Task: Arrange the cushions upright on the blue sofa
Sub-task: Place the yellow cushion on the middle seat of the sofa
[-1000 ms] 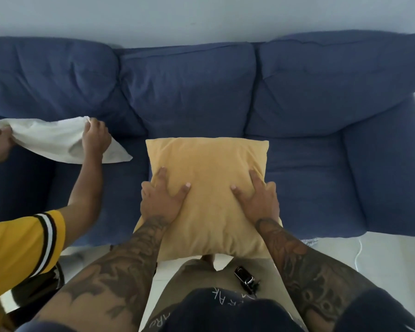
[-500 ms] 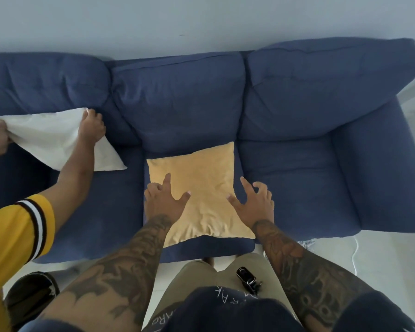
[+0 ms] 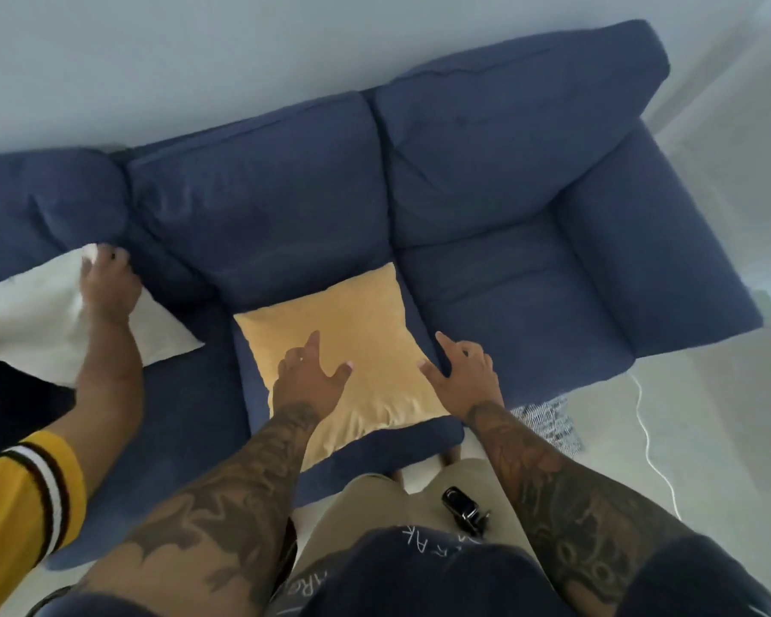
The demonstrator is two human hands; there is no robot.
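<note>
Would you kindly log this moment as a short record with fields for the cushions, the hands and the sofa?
yellow cushion: flat on the middle seat, not upright
white cushion: at the left, gripped by a second person's hand
left hand: open, fingers spread over the yellow cushion
right hand: open, at the cushion's right edge
blue sofa: right seat bare
contact of hands with cushion: cannot tell
</note>
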